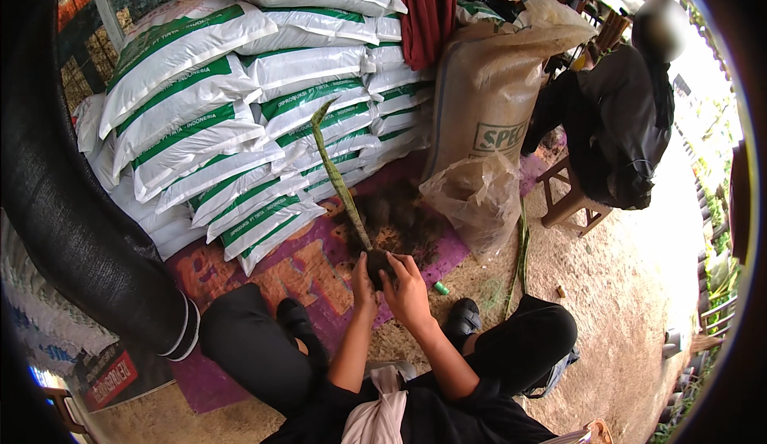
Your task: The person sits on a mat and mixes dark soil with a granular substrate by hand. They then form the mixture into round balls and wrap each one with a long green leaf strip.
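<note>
A snake plant leaf [339, 184], long, green and pale-edged, rises tilted to the left from a dark ball of soil [380, 268]. Both of my hands are closed round this ball in front of my knees. My left hand [364, 286] presses its left side, while my right hand [409, 290] grips it from the right and the near side. The ball's underside is mostly hidden by my fingers. Just beyond it, loose dark soil [399, 219] lies heaped on a purple printed sheet [307, 272].
White-and-green filled bags [311, 72] are stacked at the far left. A big tan sack [483, 84] and a clear plastic bag [479, 204] stand ahead right. Long leaves [522, 256] and a small green piece [441, 288] lie nearby. Another person [615, 116] sits on a stool [579, 214].
</note>
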Motion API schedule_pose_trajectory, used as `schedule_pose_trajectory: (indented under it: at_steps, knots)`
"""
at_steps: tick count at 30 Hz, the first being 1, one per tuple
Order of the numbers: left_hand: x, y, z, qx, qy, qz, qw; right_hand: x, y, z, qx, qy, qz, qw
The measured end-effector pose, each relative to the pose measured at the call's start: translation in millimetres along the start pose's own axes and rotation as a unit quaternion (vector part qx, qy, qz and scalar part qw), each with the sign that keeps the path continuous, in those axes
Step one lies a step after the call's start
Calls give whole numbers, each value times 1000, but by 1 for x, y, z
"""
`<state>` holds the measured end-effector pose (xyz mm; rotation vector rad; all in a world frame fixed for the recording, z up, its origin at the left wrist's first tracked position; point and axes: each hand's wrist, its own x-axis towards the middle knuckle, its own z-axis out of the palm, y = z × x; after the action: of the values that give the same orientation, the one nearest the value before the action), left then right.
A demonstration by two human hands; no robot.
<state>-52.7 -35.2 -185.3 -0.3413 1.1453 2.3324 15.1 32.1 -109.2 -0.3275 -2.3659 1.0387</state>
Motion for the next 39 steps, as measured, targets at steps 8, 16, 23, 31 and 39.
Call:
schedule_pose_trajectory:
  at_steps: [8,16,23,31,39]
  knots:
    - [1,-4,-5,57,-43,62,995,7,-9,-9,42,-13,23,999]
    - [-20,19,22,-70,-17,-43,996,2,9,2,53,1,47,997]
    - [-18,21,16,-66,-106,-36,992,6,27,-3,168,-24,168,971]
    - [-7,11,13,-98,-60,-84,990,-1,25,10,231,-21,158,960]
    - [-7,5,8,-153,-89,-120,977,-9,9,5,-114,-31,9,993]
